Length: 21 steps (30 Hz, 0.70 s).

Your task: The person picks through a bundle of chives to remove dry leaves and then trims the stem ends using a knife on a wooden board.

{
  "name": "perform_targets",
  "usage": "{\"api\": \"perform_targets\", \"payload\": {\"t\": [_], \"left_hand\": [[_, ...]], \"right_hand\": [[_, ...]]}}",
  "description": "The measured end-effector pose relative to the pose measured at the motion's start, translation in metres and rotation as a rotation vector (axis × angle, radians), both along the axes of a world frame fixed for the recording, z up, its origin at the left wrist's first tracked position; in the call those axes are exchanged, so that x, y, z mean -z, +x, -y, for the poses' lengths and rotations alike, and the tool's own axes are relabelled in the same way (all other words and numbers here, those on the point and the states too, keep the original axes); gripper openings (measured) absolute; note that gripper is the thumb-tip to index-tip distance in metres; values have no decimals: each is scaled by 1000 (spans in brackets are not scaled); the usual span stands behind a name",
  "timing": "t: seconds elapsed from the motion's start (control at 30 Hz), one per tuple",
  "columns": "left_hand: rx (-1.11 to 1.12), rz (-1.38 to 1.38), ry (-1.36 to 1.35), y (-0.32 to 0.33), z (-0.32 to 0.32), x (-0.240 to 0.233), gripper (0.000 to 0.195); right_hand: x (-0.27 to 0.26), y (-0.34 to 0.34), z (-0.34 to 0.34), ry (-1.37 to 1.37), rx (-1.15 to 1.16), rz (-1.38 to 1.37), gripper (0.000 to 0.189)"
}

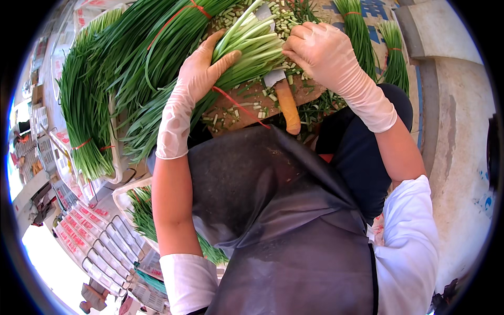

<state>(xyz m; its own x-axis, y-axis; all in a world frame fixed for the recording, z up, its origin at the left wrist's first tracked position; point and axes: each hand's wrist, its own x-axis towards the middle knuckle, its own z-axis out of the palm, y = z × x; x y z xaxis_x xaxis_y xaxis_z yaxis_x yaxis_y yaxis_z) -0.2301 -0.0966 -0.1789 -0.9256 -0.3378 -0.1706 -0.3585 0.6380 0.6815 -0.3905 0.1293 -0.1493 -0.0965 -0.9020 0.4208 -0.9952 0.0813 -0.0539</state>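
Observation:
My left hand (201, 71), in a thin translucent glove, holds a bunch of garlic chives (252, 53) by its pale stem end. At the stem tips, my right hand (315, 51), gloved too, has its fingertips pinched together; whether a stem is between them cannot be told. Under the bunch lies a knife, its orange-yellow handle (288, 106) towards me and its blade partly hidden. Cut stem pieces (283, 19) are scattered on the brown board (232, 116). A red tie (240, 106) trails from below the bunch towards my dark apron.
Large heaps of chives (157, 47) with red ties lie at the left. Two tied bunches (356, 35) (395, 59) lie at the upper right. A white crate of chives (138, 204) stands lower left, near wire-framed packs (94, 244). A wall (456, 118) runs along the right.

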Motion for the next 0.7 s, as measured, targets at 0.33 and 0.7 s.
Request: {"api": "perform_targets", "payload": {"t": [0.33,0.7], "left_hand": [[-16,54,109,-2,0,-7,80],[4,50,140,-1,1,-6,78]], "right_hand": [[-2,2,13,130,334,772,25],[14,-17,16,50,97,824,19]]}}
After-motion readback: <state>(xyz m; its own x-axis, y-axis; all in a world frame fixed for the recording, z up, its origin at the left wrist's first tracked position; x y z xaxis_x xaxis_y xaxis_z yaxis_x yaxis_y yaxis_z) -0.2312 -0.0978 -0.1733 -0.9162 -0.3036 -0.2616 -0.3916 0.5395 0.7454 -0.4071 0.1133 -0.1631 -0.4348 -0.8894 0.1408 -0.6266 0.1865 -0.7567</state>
